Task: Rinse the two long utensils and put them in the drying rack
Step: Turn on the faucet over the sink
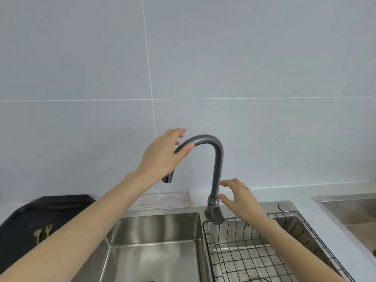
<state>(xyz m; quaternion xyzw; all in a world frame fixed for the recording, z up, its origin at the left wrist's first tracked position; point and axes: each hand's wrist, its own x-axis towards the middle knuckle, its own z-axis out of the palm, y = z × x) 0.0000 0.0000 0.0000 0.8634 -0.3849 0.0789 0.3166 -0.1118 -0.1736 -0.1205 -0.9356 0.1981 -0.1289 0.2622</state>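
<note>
Two utensils [43,233] lie on the black mat [24,218] at 9 o'clock of the sink [154,237]; wire rack [254,253] sits at 3. Left hand [162,157] loosely touches the faucet [216,171] spout; right hand [240,197] hovers open by its base.

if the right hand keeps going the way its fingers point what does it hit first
Most likely the faucet: the right hand has open fingers pointing left at its upright stem, just above the base. Depth is unclear, so it might pass in front.
</note>
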